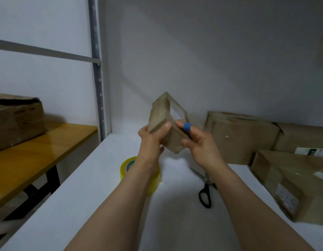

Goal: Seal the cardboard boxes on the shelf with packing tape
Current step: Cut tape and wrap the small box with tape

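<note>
Head view: left hand [151, 137] and right hand [199, 143] pinch the small brown cardboard box [161, 117] above the yellow tape roll [127, 164]; it seems light, stiff and tape-slick, best gripped across opposite faces.

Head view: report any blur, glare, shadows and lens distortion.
In the head view, the small box, the left hand and the right hand are softly blurred. The wide lens tilts and slightly bows the shelf post. The wooden table shows a glossy sheen. The wall is dim and unevenly lit. The scissors look fairly sharp.
</note>
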Demonstrator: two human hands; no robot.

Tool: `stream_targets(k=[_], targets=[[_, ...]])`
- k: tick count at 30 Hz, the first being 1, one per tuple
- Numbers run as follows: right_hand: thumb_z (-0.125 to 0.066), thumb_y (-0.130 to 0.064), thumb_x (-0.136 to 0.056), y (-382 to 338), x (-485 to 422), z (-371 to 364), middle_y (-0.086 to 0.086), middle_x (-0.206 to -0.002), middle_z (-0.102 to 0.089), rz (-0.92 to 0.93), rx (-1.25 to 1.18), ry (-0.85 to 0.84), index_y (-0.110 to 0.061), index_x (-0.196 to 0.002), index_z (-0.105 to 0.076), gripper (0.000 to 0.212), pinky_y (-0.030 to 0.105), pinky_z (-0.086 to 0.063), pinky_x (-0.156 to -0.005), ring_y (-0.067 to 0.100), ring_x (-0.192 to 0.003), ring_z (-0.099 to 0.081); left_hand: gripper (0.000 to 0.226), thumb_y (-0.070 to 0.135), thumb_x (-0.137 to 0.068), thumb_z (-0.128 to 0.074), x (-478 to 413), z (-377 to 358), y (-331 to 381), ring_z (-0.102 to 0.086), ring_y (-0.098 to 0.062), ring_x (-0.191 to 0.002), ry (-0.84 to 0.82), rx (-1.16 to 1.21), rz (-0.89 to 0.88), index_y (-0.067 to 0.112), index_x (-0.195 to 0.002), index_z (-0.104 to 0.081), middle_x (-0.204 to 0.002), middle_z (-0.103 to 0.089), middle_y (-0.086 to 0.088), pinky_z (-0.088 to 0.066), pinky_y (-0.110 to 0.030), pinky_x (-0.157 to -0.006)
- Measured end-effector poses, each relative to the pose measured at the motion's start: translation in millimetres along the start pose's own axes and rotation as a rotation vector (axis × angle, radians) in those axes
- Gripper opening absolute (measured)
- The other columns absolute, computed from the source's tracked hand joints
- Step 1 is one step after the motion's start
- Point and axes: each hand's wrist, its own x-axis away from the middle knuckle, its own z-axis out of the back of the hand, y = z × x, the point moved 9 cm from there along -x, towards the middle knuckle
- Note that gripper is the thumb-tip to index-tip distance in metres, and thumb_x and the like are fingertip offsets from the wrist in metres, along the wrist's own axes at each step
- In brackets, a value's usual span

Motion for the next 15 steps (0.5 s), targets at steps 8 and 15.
stream_targets(k=[8, 15], targets=[[-0.054, 0.003, -0.097, 19, -2, -15, -0.011, -0.147, -0.053, -0.019, 0.179, -0.080, -0.052, -0.121, -0.066, 0.061, 0.031, -0.045, -0.111, 0.010, -0.137, -0.048, 0.047, 0.043, -0.070, -0.083, -4, 30, 7, -0.073, -0.023, -0.084, 0.226, -0.188, 0.057, 0.011, -0.100, -0.065, -0.097, -0.074, -0.008, -0.062, -0.039, -0.081], [-0.053, -0.002, -0.100, -1, 2, 13, -0.006, -0.131, -0.062, -0.077, 0.265, 0.087, -0.030, -0.118, -0.071, 0.038, 0.027, -0.054, -0.091, 0.016, -0.110, -0.062, 0.055, 0.053, -0.076, -0.074, -5, -4, -3, -0.074, -0.031, -0.095, 0.070, -0.149, 0.093, 0.012, -0.112, -0.072, -0.100, -0.077, -0.011, -0.060, -0.049, -0.086]])
